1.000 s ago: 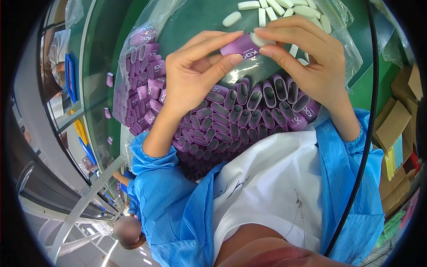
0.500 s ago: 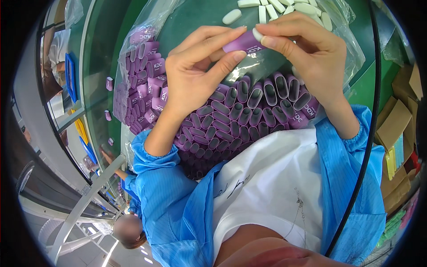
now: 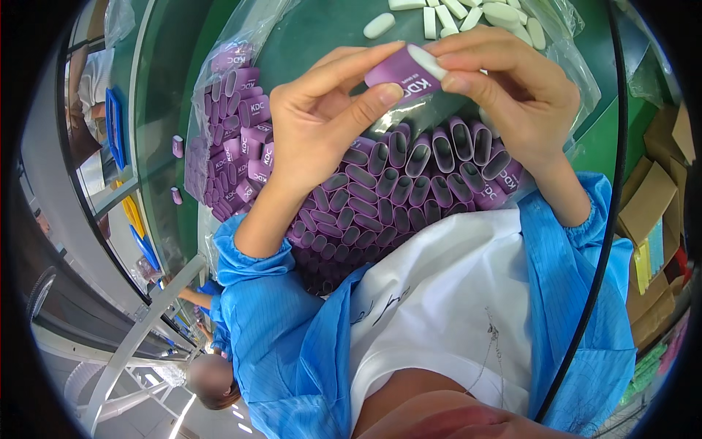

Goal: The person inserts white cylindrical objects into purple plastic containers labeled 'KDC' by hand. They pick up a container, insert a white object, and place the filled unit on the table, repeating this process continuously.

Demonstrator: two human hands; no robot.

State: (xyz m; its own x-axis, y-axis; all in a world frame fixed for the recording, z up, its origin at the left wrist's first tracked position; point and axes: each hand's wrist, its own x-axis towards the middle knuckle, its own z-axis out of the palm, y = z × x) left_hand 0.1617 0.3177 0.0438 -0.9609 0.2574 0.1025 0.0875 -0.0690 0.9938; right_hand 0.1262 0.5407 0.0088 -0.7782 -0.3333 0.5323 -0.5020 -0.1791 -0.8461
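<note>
Between the thumb and fingers of my left hand (image 3: 318,121) is a purple flat-oval sleeve (image 3: 395,75) with white print, lying nearly level. My right hand (image 3: 515,95) is closed in a pinch at a white oval end piece (image 3: 425,61), which sits against the sleeve's right end. How deep the piece goes into the sleeve I cannot tell. Below my hands stand many purple sleeves (image 3: 401,192) in packed rows, their hollow dark ends facing up. Several loose white oval pieces (image 3: 502,14) lie on the green surface beyond, and a single white piece (image 3: 379,26) lies left of them.
Clear plastic sheeting (image 3: 567,62) lies around the sleeves. More purple sleeves (image 3: 245,143) are heaped at the left. A green belt (image 3: 164,168) runs further left with small purple items. A black cable (image 3: 613,197) hangs at the right, before cardboard boxes (image 3: 647,201). Another person is at lower left.
The white piece has turned and now lies across the sleeve's right end, showing more of its face. My right hand has shifted slightly right and down. Purple items on the belt have moved slightly.
</note>
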